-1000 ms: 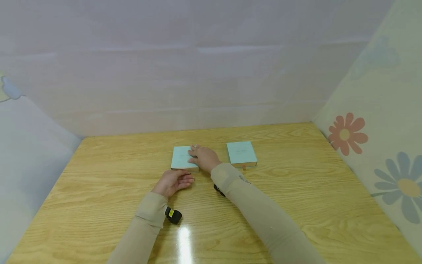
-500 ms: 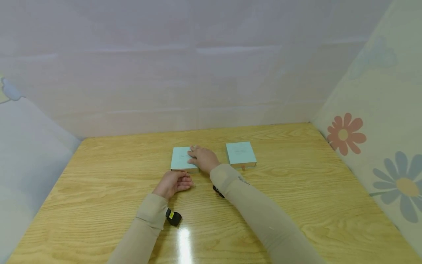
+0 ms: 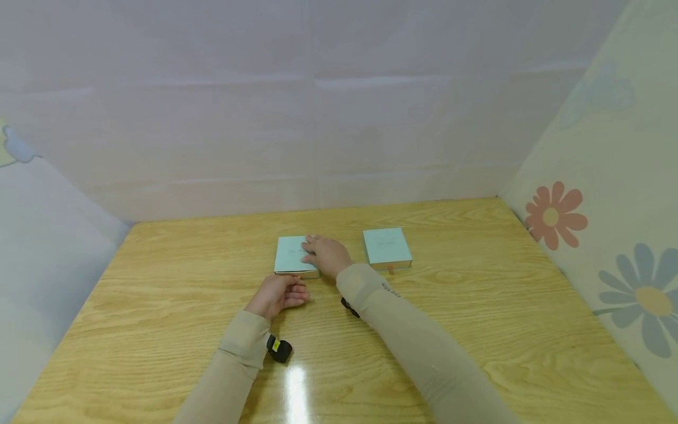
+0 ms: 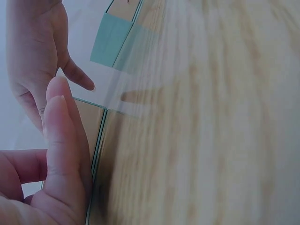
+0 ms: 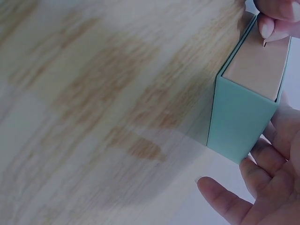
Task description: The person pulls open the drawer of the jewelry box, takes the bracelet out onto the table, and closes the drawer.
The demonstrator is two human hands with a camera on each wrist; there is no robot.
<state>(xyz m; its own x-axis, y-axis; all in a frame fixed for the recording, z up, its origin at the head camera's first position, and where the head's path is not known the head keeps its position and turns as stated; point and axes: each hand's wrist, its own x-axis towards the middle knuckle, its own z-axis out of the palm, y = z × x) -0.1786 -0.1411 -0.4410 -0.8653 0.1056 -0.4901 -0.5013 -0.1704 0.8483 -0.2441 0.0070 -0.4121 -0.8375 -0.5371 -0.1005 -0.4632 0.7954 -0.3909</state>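
Observation:
A flat mint-green box [image 3: 290, 252] with a tan front lies on the table, near the middle. My left hand [image 3: 279, 294] is at its front edge, thumb and forefinger together. In the right wrist view, the left fingertips [image 5: 268, 29] pinch what looks like a small ribbon tab on the tan front [image 5: 255, 65]; most of the tab is hidden. My right hand [image 3: 327, 254] rests on the right part of the box top, fingers spread, its thumb [image 5: 225, 199] held out apart from the box. To the right sits a second mint-green box [image 3: 387, 245], with a small brown tab [image 3: 391, 270] at its front.
The wooden table [image 3: 185, 294] reaches back to a pale wall covering [image 3: 318, 141]. A flowered panel [image 3: 609, 176] borders it on the right, a white panel [image 3: 47, 253] on the left. A dark wrist camera [image 3: 279, 349] sits on the left wrist.
Both hands keep nearly the same place on the left box. A thin dark line along the upper front edge of that box shows more plainly now. The second box stays put.

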